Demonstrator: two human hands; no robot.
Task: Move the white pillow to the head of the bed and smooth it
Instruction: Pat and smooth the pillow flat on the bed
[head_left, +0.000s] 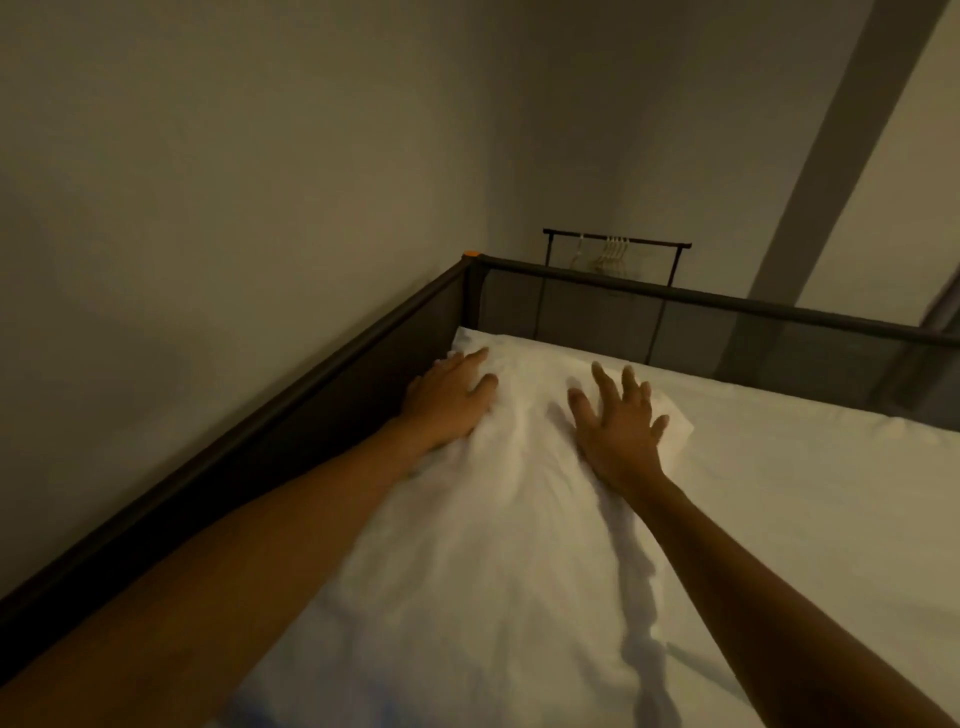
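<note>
With both hands flat and unclenched on the white pillow (524, 415), left hand (449, 397) at ten o'clock, right hand (621, 421) at two, I should sweep outward from the centre crease. Pillow: lying in the bed's (779, 493) far-left corner, against the dark rail (727, 304). Long axis appears to run nine-to-three along the headboard end.
</note>
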